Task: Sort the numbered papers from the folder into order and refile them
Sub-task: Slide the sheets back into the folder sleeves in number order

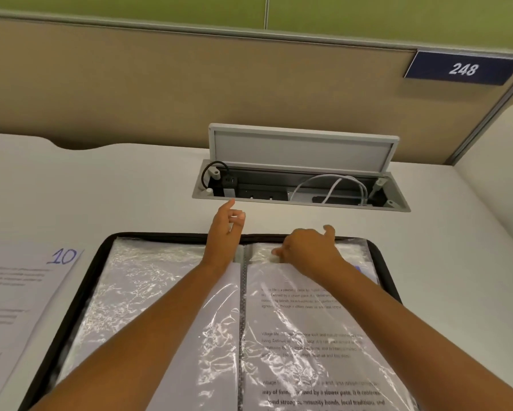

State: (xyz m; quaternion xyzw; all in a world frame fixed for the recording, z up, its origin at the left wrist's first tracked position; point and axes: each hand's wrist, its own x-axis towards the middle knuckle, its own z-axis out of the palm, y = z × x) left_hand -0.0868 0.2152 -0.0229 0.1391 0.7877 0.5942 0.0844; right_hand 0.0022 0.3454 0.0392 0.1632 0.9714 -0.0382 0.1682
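Folder [80, 292] open flat on desk [130, 188], spine running toward the person; right hand [307, 250] pinches top edge of sheet [302, 336] half in right sleeve, long axis along spine; left hand [224, 229] lifted, released, just left of the spine; sheet 10 [21, 292] left of folder

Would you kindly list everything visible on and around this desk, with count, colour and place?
Folder: one, black-edged, open at centre, clear sleeves.
Sleeved paper: one, white with print, folder's right side.
Loose sheet: one, white, marked 10 in blue, left of folder.
Desk: one, white.
Cable box: one, grey, lid up, behind folder, white and black cables inside.
Partition: one, beige, behind desk.
Sign: one, navy, reads 248, upper right.
Left hand: fingers loose, above folder's top edge.
Right hand: pinching at the right sleeve's top.
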